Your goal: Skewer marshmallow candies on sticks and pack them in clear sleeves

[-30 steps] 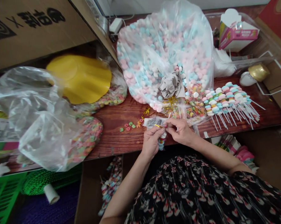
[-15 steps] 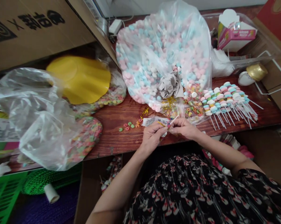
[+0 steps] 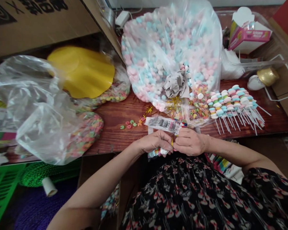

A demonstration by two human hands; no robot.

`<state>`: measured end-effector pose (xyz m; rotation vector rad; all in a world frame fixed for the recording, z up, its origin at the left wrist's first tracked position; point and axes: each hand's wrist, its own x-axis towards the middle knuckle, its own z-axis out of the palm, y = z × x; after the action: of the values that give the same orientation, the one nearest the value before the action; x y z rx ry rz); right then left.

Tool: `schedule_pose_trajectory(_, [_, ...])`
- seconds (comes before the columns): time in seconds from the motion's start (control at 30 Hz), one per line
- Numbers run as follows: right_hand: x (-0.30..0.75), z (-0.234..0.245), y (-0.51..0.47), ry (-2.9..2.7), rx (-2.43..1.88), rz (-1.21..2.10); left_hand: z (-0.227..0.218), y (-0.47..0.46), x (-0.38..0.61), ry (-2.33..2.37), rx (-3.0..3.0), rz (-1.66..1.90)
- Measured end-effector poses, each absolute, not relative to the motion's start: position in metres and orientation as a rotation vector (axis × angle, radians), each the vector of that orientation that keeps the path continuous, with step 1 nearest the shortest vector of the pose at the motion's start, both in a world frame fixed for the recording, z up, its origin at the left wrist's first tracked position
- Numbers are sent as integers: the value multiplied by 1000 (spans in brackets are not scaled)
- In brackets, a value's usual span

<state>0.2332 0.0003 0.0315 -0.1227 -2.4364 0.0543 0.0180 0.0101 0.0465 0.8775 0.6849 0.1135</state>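
My left hand and my right hand meet at the near edge of the wooden table, both closed round a small clear packet of candy on a stick. A gold twist tie shows between the fingertips. The packet's printed label strip sticks up just beyond my fingers. A pile of finished candy sticks lies to the right of my right hand.
A big clear bag of pink, blue and white candies stands behind my hands. Loose gold ties and ring candies lie on the wood. At left lie a yellow lid, bags of coloured rings and a cardboard box.
Both hands have drawn back toward me to the table's edge, bringing the packet lower. The label strip now stands clear above my fingers.
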Motion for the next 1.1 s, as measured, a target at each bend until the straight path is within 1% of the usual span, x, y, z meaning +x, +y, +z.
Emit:
schedule_pose_trajectory(0.13, [233, 31, 2, -2437, -44, 79, 52, 15, 20, 619, 954, 33])
schedule_pose_trajectory(0.47, [229, 51, -4, -2680, -119, 23, 57, 31, 17, 552, 1190, 24])
schedule_pose_trajectory(0.6, [226, 52, -10, -2720, -237, -73, 82, 52, -4, 631, 1472, -71])
schedule_pose_trajectory(0.63, [225, 51, -8, -2725, -281, -104, 92, 51, -6, 701, 1582, -9])
schedule_pose_trajectory(0.67, [225, 50, -4, -2724, -342, -133, 103, 46, -6, 798, 1711, 127])
schedule_pose_trajectory(0.73, [224, 50, 9, -2688, -509, -153, 122, 25, 2, 990, 1984, 508])
schedule_pose_trajectory(0.77, [224, 51, 17, -2644, -612, -134, 127, 12, 9, 1025, 2124, 615])
schedule_pose_trajectory(0.8, [224, 55, 24, -2581, -707, -81, 128, 0, 18, 1009, 2289, 592])
schedule_pose_trajectory(0.83, [223, 59, 30, -2500, -790, 8, 125, -9, 26, 912, 2452, 494])
schedule_pose_trajectory(0.87, [222, 64, 32, -2403, -852, 134, 118, -14, 32, 754, 2544, 400])
schedule_pose_trajectory(0.9, [221, 69, 32, -2308, -881, 302, 109, -15, 37, 709, 2538, 390])
schedule_pose_trajectory(0.97, [215, 75, 24, -2125, -871, 731, 90, -4, 37, 855, 2307, 634])
schedule_pose_trajectory(1.03, [209, 74, 14, -1995, -830, 1219, 77, 12, 27, 948, 1939, 919])
schedule_pose_trajectory(1.07, [207, 71, 10, -1953, -835, 1418, 74, 18, 21, 961, 1793, 1037])
schedule_pose_trajectory(1.1, [204, 68, 8, -1907, -860, 1531, 71, 20, 16, 967, 1684, 1142])
